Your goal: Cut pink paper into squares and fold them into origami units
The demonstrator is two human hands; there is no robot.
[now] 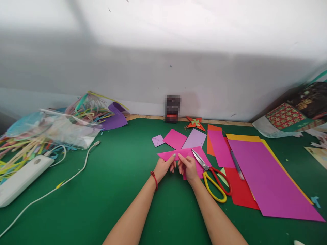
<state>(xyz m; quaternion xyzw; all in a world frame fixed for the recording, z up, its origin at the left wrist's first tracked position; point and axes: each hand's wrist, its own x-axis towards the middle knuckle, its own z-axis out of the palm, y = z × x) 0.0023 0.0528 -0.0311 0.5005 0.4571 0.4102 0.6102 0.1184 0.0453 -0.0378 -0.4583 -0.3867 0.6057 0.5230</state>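
The folded bright pink paper [166,155], coming to a sharp point at its left end, is held up just above the table between both hands, but its far side and lower folds are hard to make out. The left hand [164,167], with a red cord bracelet [154,178] at the wrist, pinches it closely under the thumb, its other fingers curled and partly hidden. The right hand [188,167] grips it likewise, thumb near the left thumb, and covers part of a larger pink paper sheet [199,155] behind. Across that sheet lie metal scissors with one yellow and one red handle [203,165]; the red handle half hides a pale green paper scrap [223,176]. A dark upright object [172,108] by the wall is pixelated beyond recognition. A dark slim pen [237,164] lies alongside a large purple paper sheet [274,177], which mostly covers yellow paper [288,171]. At left, a clear plastic bag [74,131] obscures coloured strips [28,149], and the white power strip [27,178] is cut off by the frame.
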